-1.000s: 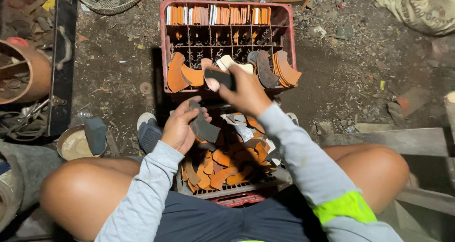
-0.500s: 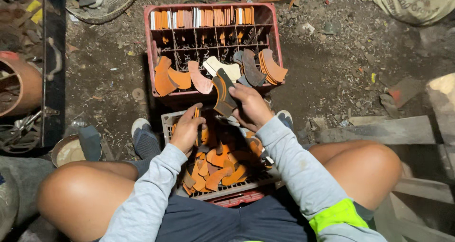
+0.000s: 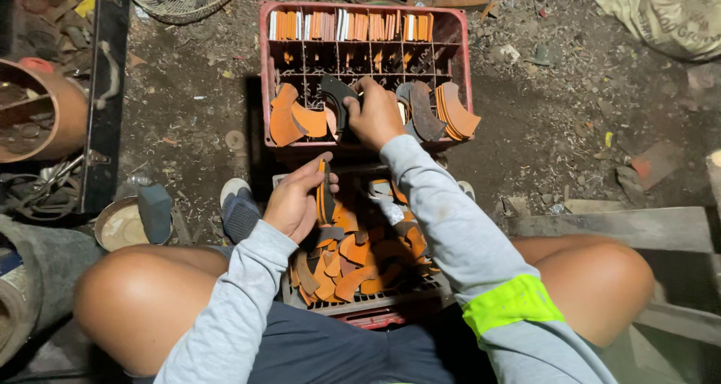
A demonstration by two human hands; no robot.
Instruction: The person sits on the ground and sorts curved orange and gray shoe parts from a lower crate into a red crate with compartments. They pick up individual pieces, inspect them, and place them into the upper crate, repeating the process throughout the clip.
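Between my hands: two crates [image 3: 264, 68]. Right hand [image 3: 373, 115] pinches one dark pad [image 3: 336, 98], left hand [image 3: 294, 201] pinches one orange pad [image 3: 324, 192].

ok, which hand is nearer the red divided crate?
Right. The right hand is inside the red divided crate, holding a dark curved piece; the left hand sits short of it, over the nearer crate.

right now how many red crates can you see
2: a far crate where the right hand puts a dark piece; a near crate between the knees, below the left hand.
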